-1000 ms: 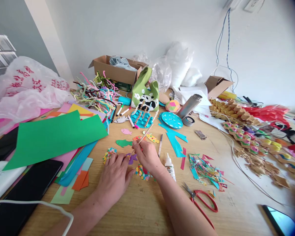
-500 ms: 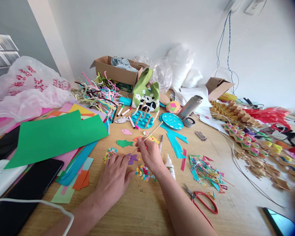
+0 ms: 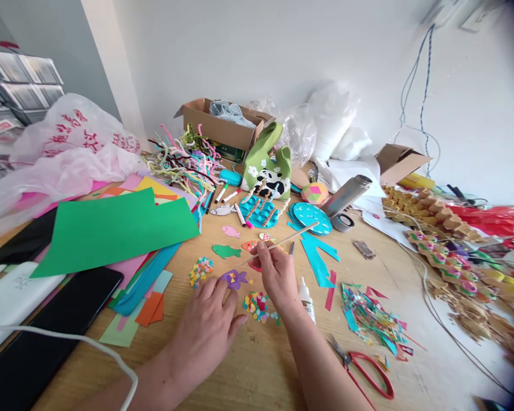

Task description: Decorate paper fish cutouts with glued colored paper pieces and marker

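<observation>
My right hand (image 3: 277,274) pinches a thin wooden stick (image 3: 297,233), which slants across the table with its lower tip left of the fingers. Below that tip lies a purple paper fish (image 3: 236,279) with small yellow pieces on its body. My left hand (image 3: 209,319) rests with fingers stretched out, the fingertips at the fish's lower left edge. Around it are a green paper fish (image 3: 226,251), a pink paper fish (image 3: 231,231), a heap of small paper bits (image 3: 201,270) and a pile of coloured paper dots (image 3: 259,305). Red and yellow fish are partly hidden behind my right hand.
A white glue bottle (image 3: 306,299) stands beside my right wrist. Red-handled scissors (image 3: 364,365) lie to the right, below paper scraps (image 3: 372,314). Green card (image 3: 120,228) covers the left side. A steel flask (image 3: 349,194) and a panda bag (image 3: 269,171) are behind.
My right hand has moved right and lifted the stick's tip off the purple fish. My left hand has drawn back slightly, uncovering more of the fish. The view has turned left.
</observation>
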Tool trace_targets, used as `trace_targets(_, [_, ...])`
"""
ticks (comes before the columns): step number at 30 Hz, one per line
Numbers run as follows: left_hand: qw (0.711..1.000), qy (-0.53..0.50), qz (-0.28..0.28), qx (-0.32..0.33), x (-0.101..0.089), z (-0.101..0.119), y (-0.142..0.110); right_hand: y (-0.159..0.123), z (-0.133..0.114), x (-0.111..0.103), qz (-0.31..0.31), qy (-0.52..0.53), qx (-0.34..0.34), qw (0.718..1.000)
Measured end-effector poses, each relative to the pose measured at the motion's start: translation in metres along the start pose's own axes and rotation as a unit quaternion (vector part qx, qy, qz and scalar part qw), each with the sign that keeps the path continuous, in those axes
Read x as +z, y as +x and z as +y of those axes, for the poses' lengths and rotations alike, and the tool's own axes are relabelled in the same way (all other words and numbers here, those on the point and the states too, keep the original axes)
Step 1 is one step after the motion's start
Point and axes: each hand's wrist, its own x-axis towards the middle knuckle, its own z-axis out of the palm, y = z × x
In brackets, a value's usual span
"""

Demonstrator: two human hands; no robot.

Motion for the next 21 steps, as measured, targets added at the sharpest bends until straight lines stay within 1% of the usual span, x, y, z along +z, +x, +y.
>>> trace_targets(2, [0.999, -0.008, -0.033, 0.009, -0.003, 0.006, -0.001, -0.002, -0.004, 0.003, -0.006, 0.001, -0.005, 1.0])
trace_targets(5, [0.997, -0.025, -0.066, 0.024, -0.005, 0.013, -0.003, -0.006, -0.009, 0.01, -0.024, 0.002, -0.025, 0.999])
trace_targets(8, [0.996, -0.032, -0.079, 0.016, -0.005, 0.016, -0.005, -0.01, -0.012, 0.015, -0.052, 0.006, -0.032, 0.998])
trace_targets(14, [0.992, -0.032, -0.12, -0.016, -0.007, 0.018, -0.005, -0.014, -0.015, 0.019, -0.091, -0.005, -0.017, 0.996])
trace_targets(21, [0.985, -0.05, -0.162, -0.026, -0.011, 0.02, -0.005, -0.015, -0.016, 0.019, -0.117, 0.043, 0.002, 0.992])
